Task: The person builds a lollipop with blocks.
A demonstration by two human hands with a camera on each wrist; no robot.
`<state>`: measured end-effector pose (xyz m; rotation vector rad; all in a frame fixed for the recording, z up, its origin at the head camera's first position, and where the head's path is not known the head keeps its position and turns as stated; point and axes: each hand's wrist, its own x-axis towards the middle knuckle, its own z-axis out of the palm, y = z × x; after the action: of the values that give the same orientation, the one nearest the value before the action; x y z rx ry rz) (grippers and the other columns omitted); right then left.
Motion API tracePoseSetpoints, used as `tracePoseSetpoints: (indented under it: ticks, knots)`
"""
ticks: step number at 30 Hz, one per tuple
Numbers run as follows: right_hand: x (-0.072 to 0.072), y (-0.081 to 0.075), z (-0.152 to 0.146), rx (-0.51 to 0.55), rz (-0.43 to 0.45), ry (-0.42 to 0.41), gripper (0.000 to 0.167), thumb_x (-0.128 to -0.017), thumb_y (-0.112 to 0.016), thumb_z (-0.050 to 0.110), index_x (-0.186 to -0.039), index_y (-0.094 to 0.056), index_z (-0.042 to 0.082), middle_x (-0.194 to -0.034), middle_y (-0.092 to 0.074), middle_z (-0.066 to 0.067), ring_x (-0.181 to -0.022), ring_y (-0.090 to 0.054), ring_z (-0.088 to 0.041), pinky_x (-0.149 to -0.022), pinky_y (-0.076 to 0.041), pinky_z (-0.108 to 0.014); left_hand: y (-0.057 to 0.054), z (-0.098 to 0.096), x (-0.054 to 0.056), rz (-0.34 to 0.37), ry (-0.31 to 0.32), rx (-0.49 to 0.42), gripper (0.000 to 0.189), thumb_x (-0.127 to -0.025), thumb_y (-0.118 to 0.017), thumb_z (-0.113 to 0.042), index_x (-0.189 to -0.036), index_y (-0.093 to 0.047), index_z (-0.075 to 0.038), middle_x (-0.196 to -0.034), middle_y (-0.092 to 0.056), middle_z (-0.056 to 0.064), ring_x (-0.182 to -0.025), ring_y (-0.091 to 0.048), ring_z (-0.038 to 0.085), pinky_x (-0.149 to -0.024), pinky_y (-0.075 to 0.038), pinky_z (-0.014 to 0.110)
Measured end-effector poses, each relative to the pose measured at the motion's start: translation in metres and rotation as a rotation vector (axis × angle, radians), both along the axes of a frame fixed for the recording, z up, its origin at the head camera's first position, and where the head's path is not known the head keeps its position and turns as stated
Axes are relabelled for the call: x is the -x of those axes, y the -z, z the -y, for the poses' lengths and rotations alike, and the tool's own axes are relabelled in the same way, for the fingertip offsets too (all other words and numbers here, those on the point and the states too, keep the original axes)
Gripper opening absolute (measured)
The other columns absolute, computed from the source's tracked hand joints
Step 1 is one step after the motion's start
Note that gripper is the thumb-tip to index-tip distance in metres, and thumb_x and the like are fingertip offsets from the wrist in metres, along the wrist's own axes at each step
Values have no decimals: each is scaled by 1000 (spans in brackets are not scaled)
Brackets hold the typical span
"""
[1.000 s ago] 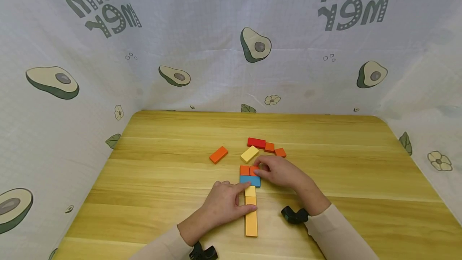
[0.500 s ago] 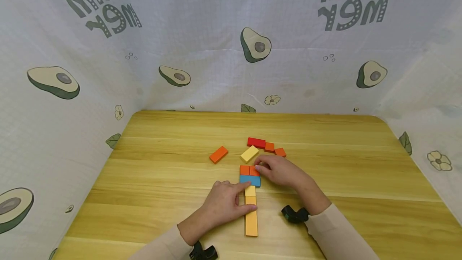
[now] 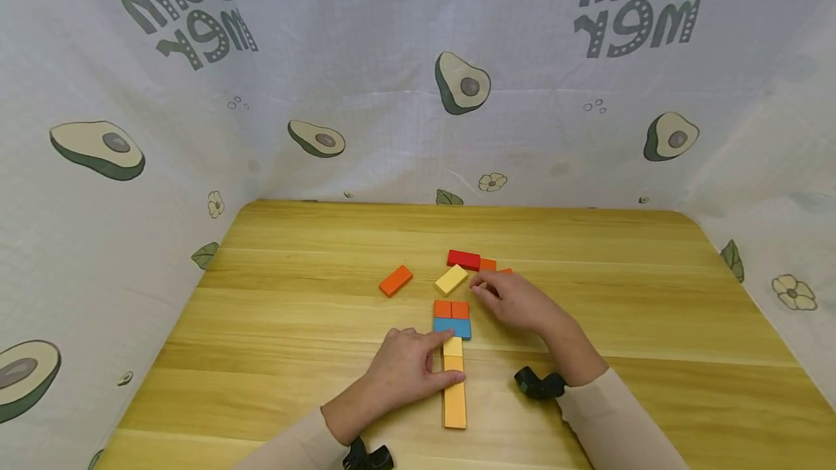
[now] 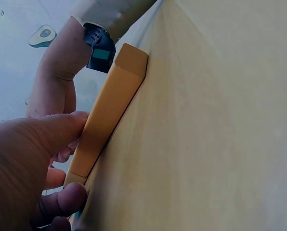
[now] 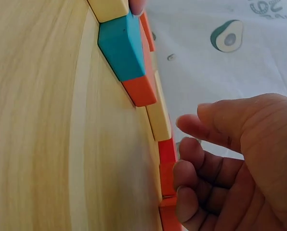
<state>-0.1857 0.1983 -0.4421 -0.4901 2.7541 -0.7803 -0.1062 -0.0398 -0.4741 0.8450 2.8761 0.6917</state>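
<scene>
white cloth printed with avocados hangs behind a wood-grain table, where someone's lining up flat blocks. what's new: the right hand has come off the right-side orange square block and drifted back a bit, so i'd call that piece placed. it sits snug beside the left-side orange square block, both against the far edge of a blue rectangular block. right fingers are half bent and loose, nothing in them, tips just beside a stray pale yellow rectangular block.

left hand hasn't budged: index stretched to the blue one's near edge, thumb resting on a long yellow-orange block, not really wrapped round anything. a small light yellow square block fits between those two.

still loose farther back: an orange rectangular block, a red rectangular block and two more orange squares, one partly hidden.

blocks look smooth and matte with softened edges, maybe painted wood. cloth's pretty wrinkly, table's streaky.
</scene>
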Motion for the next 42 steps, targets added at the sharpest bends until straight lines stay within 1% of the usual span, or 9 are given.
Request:
tracePoseSetpoints:
  ticks: [5, 12, 15, 19, 22, 23, 28, 35, 42]
  knots:
    - [-2, -2, 7, 5, -30, 44, 17, -101, -64, 27, -114, -66, 15, -78, -53, 0, -71, -49, -16, -67, -42, -31, 0, 2, 0, -5, -2, -5, 62, -87, -70, -64, -135, -69, -26, -53, -41, -22, -62, -39, -2, -72, -33, 23]
    - [-2, -5, 22, -10, -51, 102, 33, -98, -68, 31, -123, -65, 10, -77, -53, -1, -68, -48, -17, -62, -40, -30, -1, 4, 2, -13, 0, 5, 63, -87, -70, -65, -136, -68, -26, -52, -40, -21, -62, -39, -1, -72, -33, 24]
    - [-1, -6, 28, -38, -66, 136, 43, -97, -69, 37, -126, -63, 6, -78, -55, -4, -67, -50, -18, -62, -42, -32, -2, 4, 3, -26, -1, 13, 63, -86, -70, -65, -135, -68, -26, -52, -40, -21, -62, -40, -1, -72, -34, 25]
    - [0, -4, 37, -92, -83, 199, 53, -94, -70, 45, -126, -61, 3, -98, -67, -10, -80, -59, -23, -75, -52, -41, -3, 4, 4, -27, 3, 6, 63, -86, -71, -65, -135, -69, -26, -51, -40, -21, -62, -40, -1, -72, -34, 25]
    - [2, -2, 44, -122, -75, 242, 61, -92, -71, 50, -128, -59, 2, -116, -69, -15, -96, -63, -28, -87, -55, -47, -3, 4, 3, -22, 4, -2, 62, -86, -72, -64, -135, -69, -26, -51, -40, -22, -61, -39, -2, -72, -34, 25]
    - [3, -1, 46, -132, -66, 253, 64, -91, -71, 52, -128, -58, 1, -118, -68, -16, -98, -64, -30, -89, -55, -49, -3, 4, 3, -22, 3, -4, 62, -86, -72, -64, -134, -69, -26, -51, -40, -22, -61, -39, -2, -72, -34, 25]
    - [5, 2, 50, -165, -51, 290, 75, -87, -73, 57, -133, -56, 0, -124, -64, -20, -106, -64, -36, -90, -55, -52, -2, 3, 3, -24, 5, -5, 62, -86, -72, -63, -135, -69, -26, -51, -41, -23, -60, -39, -2, -71, -33, 24]
    - [7, 4, 42, -118, -16, 305, 61, -90, -73, 46, -130, -60, 2, -119, -66, -18, -102, -63, -33, -92, -52, -53, 0, 2, 1, -5, 5, -11, 62, -86, -72, -64, -135, -69, -26, -51, -40, -23, -60, -38, -3, -70, -31, 23]
    - [7, 7, 40, -129, -26, 295, 72, -90, -72, 51, -140, -55, 1, -131, -64, -23, -118, -61, -40, -101, -49, -58, 0, 1, 1, -3, 4, -12, 62, -86, -72, -64, -135, -68, -26, -51, -40, -22, -60, -38, -3, -71, -32, 23]
